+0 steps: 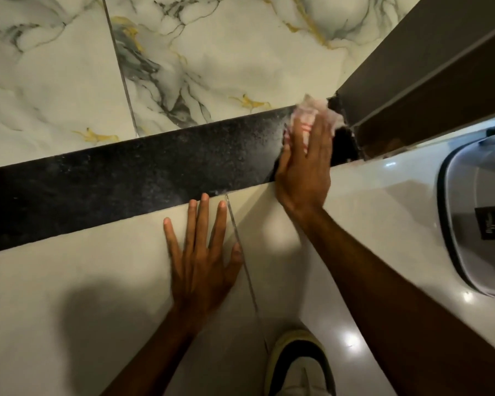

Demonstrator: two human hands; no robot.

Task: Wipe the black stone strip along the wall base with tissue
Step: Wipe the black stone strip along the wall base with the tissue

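Head view, contents listed from largest to smallest, placed relative to the black stone strip [126, 172]. Marbled wall tiles [197, 52]: directly above the strip. Pale floor tiles [69, 295]: directly below it. Strip itself: long dark band running left to right across the frame, rising slightly toward the right, speckled with pale dust along most of its length. Brown door frame [412, 81]: at the strip's right end. White object with a grey rim [469, 210]: beyond that end, lower right; identity unclear. Right hand [303, 167]: flat on the strip's right end, fingers extended, pressing the tissue. Left hand [203, 252]: spread wide, holding nothing, palm on the floor just below the strip, fingertips touching its lower edge. Shoe [297, 364]: well below the strip. Tissue [309, 110]: crumpled, white with red marks, under the right fingers beside the door frame. Judgement: unwiped length lies leftward of the right hand, so the stroke should follow the strip's long axis.
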